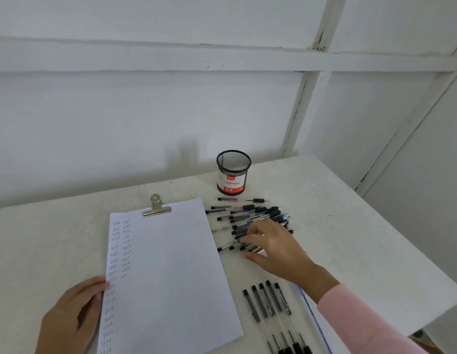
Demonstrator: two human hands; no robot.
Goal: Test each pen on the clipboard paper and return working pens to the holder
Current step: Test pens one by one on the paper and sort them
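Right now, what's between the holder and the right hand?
Head view: the loose pen pile fills that stretch, from near the holder to the right hand.

Bare worktop lies open at right of centre and at left of the paper. Obstacles: the pen pile at centre right, with the right hand over it; a row of pens at lower right; the mesh holder just above the pile, near the wall.
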